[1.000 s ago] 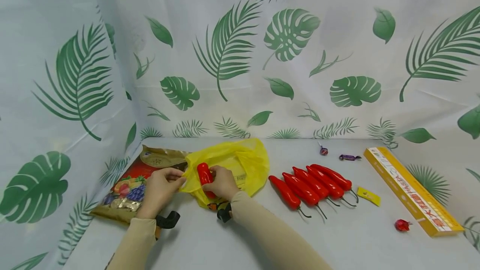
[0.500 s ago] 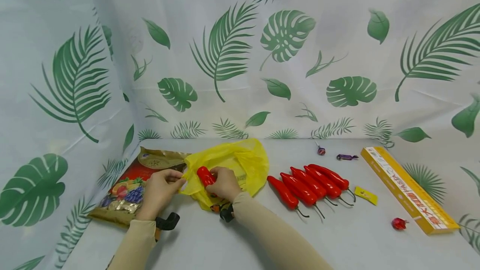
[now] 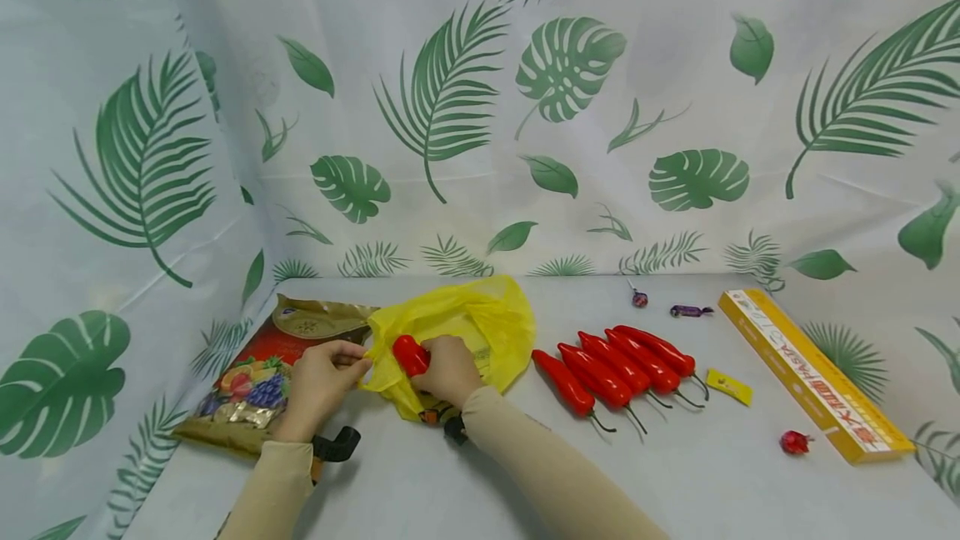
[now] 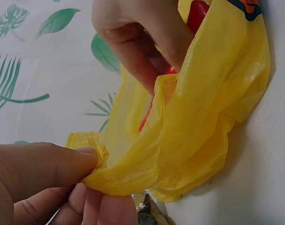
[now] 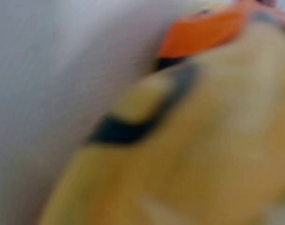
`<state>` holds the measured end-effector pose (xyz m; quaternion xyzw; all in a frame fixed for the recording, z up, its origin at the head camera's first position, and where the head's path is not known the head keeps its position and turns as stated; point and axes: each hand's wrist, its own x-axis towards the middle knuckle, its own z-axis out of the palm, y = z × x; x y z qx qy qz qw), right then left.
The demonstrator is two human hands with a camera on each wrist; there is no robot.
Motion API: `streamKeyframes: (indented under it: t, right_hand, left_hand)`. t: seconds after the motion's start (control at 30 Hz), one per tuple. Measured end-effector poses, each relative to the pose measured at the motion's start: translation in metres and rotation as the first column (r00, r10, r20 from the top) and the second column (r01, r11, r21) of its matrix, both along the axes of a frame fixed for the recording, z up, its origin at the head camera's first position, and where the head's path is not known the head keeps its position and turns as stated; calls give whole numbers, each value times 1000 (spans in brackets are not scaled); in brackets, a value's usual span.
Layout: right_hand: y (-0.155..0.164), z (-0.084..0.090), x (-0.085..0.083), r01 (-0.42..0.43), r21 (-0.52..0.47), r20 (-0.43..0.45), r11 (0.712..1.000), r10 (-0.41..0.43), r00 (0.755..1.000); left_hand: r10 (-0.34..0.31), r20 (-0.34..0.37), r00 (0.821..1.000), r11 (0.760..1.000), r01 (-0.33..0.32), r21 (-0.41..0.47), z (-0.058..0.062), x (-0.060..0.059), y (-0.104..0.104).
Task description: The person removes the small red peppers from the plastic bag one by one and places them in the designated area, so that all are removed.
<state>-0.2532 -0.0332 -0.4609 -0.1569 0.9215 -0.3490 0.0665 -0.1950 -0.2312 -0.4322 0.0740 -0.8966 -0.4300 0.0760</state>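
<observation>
A thin yellow plastic bag (image 3: 513,319) lies crumpled with its mouth gaping. My left hand (image 3: 321,382) pinches the left edge of that mouth between thumb and fingers; the left wrist view shows the thumb (image 4: 63,161) pressed on the gathered film. Inside the opening, my right hand (image 3: 450,369) grips a glossy red chili pepper (image 3: 408,354), its blunt end showing past the fingers and the rest hidden by hand and bag. The right wrist view is blurred and filled by the bag's printed side (image 5: 203,159).
Several red chili peppers (image 3: 607,373) lie in a row right of the bag. Farther right are a yellow packet (image 3: 729,387), wrapped candies (image 3: 795,442) and a long pasta box (image 3: 817,377). A fruit-printed pouch (image 3: 262,373) lies under the left hand's side.
My right hand has tilted the pepper and moved it lower into the bag, so less of it shows. The left hand keeps its pinch on the edge. The head view has shifted slightly.
</observation>
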Motion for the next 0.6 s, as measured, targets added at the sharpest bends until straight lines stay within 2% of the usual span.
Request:
streamKeyframes:
  t: [0.27, 0.43, 0.6]
  right_hand:
    - [28, 8, 4, 16, -156, 83, 988, -3, 997]
    - [53, 15, 12, 42, -177, 65, 983, -31, 997]
    - [83, 19, 21, 87, -179, 91, 980, -71, 993]
  left_hand:
    - [-6, 1, 1000, 1000, 6, -1, 1, 0, 3]
    - [-9, 5, 1000, 1000, 9, -7, 2, 0, 4]
    - [-32, 9, 999, 999, 31, 11, 3, -2, 7]
